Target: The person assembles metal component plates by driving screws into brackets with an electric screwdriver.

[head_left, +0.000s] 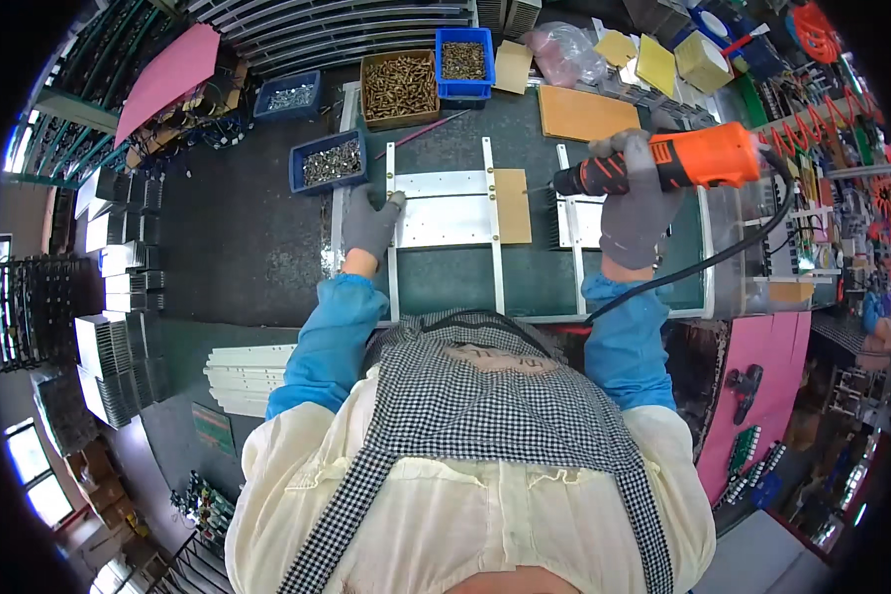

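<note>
Nearest to us is our checked apron (pixel 505 406), its edge short of the bench, with a black cable (pixel 703 262) running past on the right.

Our right hand (pixel 639 203) is wrapped around the driver (pixel 703 156), fingers closed over its dark front part. The driver lies crosswise, orange end to the right, chuck to the left. Its thin bit points left over the brown card (pixel 512 206), toward the middle rail (pixel 495 238), and looks clear of it.

Our left hand (pixel 371 226) is at the left rail (pixel 393 267), fingertips on or just over it; we cannot tell whether they pinch anything. The silver plates (pixel 445 223) lie directly right of that hand, between the two hands, their long axis left to right. They span the left and middle rails, which run away from us. Brass-coloured screws (pixel 492 188) sit along the rails. So the left hand is nearer the left rail, while the driver comes at the middle rail from its right, across the card. Another plate (pixel 589 223) lies under the right hand's side.

Farther off stand a blue bin (pixel 329 185) of small metal parts, a box (pixel 406 122) of brassy screws, and an orange board (pixel 589 114). Beyond them lie long curved slats (pixel 317 30).
</note>
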`<state>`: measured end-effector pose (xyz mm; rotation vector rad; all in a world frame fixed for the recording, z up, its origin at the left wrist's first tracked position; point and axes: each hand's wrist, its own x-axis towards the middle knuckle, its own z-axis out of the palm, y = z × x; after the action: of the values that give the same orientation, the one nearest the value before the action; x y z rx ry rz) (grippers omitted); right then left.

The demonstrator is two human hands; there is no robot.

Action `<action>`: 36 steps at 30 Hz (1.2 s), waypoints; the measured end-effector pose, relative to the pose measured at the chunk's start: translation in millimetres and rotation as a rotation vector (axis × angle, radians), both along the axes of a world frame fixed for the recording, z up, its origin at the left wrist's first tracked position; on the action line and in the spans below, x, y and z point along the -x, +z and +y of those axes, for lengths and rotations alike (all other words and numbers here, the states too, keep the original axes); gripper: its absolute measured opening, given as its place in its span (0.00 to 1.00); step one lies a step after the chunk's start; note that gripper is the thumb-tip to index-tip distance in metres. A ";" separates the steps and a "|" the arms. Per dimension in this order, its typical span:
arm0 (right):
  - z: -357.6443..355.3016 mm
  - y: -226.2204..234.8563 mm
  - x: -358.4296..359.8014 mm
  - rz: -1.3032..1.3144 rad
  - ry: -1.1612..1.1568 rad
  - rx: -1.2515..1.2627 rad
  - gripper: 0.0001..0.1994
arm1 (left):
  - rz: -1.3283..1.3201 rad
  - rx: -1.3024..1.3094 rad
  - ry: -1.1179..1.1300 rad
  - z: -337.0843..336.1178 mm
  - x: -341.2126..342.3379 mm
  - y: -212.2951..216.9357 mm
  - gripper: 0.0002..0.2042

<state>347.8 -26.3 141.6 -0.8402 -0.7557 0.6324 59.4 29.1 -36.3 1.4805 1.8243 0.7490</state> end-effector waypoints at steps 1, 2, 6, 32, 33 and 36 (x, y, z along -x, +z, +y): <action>-3.6 -4.1 1.0 -0.015 -0.002 0.044 0.28 | -0.001 0.098 -0.020 -0.2 -0.7 -0.9 0.27; -5.8 -7.4 2.3 -0.031 -0.006 0.087 0.28 | -0.011 0.193 -0.037 0.4 -2.1 -0.7 0.28; -6.1 -16.4 14.3 0.002 0.051 0.007 0.28 | 0.266 0.174 -0.116 3.2 -10.2 3.4 0.26; 49.9 -63.8 49.7 -0.287 0.092 0.157 0.31 | 0.224 0.183 0.096 -4.3 -26.7 6.4 0.20; 49.7 -63.4 49.1 -0.272 0.094 0.165 0.33 | 0.222 0.188 0.103 -4.4 -26.9 6.2 0.20; 50.0 -64.5 47.5 -0.253 0.098 0.181 0.33 | 0.245 0.152 0.099 -5.0 -28.3 5.0 0.19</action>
<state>300.3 23.7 77.1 -1.0678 -0.9835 0.6975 87.7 24.1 -31.3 1.4417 2.1011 0.4784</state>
